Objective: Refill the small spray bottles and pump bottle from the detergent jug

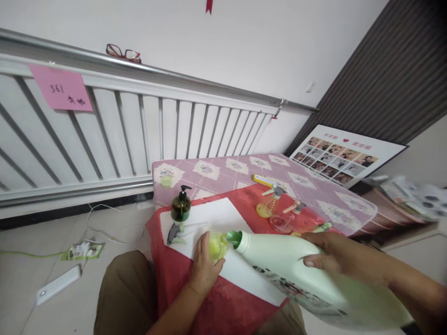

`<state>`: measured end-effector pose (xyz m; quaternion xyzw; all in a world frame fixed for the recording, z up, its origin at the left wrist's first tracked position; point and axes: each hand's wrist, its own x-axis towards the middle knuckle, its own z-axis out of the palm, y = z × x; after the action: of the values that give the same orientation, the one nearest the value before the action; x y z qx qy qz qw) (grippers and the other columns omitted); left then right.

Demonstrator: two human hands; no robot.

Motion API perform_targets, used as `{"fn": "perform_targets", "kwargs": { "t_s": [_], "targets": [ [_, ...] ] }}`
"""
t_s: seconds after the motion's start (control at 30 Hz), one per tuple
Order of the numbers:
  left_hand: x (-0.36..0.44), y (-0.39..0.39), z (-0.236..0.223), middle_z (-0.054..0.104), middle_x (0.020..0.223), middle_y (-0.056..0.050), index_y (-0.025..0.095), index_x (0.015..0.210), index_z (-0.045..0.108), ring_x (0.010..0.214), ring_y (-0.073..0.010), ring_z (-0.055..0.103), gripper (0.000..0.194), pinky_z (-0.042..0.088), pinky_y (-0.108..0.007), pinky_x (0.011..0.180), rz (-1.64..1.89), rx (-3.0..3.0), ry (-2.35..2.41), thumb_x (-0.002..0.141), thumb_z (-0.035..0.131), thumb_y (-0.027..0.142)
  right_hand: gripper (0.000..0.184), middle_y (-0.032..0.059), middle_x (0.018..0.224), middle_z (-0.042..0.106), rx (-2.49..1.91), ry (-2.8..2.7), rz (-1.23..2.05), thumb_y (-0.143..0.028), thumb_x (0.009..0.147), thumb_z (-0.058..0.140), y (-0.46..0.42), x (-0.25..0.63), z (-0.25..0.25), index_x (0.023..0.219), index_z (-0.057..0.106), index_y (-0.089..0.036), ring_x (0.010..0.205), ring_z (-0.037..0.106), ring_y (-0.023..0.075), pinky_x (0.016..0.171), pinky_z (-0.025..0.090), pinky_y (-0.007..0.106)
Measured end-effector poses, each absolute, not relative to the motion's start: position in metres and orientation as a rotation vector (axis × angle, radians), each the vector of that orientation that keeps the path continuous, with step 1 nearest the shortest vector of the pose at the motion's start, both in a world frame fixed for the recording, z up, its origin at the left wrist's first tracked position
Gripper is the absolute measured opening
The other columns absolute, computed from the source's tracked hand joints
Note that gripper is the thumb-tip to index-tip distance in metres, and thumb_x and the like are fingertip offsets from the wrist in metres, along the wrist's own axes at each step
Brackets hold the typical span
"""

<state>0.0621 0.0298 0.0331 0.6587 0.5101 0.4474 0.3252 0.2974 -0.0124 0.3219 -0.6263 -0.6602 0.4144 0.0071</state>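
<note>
My right hand point(331, 253) wraps its fingers over a large pale-green plastic jug point(296, 274), tipped nearly flat, its green spout point(234, 238) meeting the mouth of a small clear bottle holding yellow-green liquid point(217, 246). My left hand point(204, 265) clamps its fingers around that bottle, over a white sheet point(213, 216) on the red-covered desk point(181, 274). Behind stand a dark green pump bottle point(180, 207), a loose grey spray head point(173, 232), and two clear spray bottles, one with yellow liquid point(267, 204), one seemingly empty point(284, 219).
</note>
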Motion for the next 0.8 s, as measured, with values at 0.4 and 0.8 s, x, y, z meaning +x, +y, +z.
{"fn": "perform_targets", "kwargs": {
  "t_s": [0.4, 0.8],
  "targets": [
    [0.065, 0.026, 0.029, 0.037, 0.141, -0.014, 0.016, 0.139, 0.023, 0.134, -0.0271, 0.033, 0.079, 0.026, -0.045, 0.114, 1.158, 1.741, 1.415, 0.069, 0.059, 0.016, 0.032, 0.0022, 0.075, 0.068, -1.760, -1.460, 0.621, -0.045, 0.071, 0.064, 0.017, 0.325, 0.233, 0.090, 0.066, -0.020, 0.064, 0.059, 0.0197, 0.057, 0.046, 0.027],
    [0.067, 0.028, 0.031, 0.036, 0.144, -0.012, 0.019, 0.139, 0.019, 0.135, -0.0271, 0.033, 0.082, 0.025, -0.039, 0.116, 1.067, 1.682, 1.495, 0.068, 0.060, 0.020, 0.031, 0.0024, 0.079, 0.063, -1.631, -1.137, 0.327, -0.047, 0.079, 0.053, 0.034, 0.285, 0.108, 0.092, 0.057, -0.019, 0.076, 0.059, 0.0214, 0.070, 0.048, 0.034]
  ]
}}
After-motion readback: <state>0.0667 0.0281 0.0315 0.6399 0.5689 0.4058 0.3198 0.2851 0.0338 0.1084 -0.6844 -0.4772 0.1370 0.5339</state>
